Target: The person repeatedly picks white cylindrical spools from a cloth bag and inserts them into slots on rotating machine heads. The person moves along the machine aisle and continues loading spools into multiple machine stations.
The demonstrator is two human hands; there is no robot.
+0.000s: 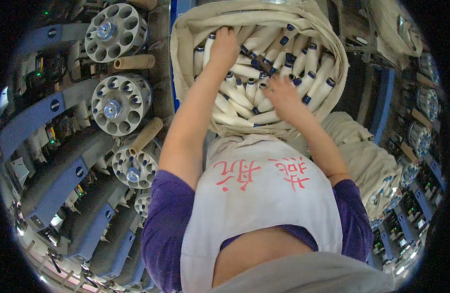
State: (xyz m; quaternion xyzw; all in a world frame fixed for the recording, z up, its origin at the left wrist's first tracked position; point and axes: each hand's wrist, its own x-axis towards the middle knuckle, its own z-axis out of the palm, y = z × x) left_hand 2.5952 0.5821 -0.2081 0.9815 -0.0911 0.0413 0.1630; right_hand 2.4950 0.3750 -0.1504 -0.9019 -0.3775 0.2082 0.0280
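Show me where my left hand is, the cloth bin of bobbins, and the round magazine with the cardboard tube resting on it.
left hand (224,45), head view, on the back of the hand.
cloth bin (183,36), head view, on its left rim.
round magazine (136,168), head view, on its perforated face near the hub.

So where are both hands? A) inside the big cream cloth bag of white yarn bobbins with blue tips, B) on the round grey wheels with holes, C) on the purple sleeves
A: the left hand and right hand both rest among the white yarn bobbins with blue tips inside the big cream cloth bag.
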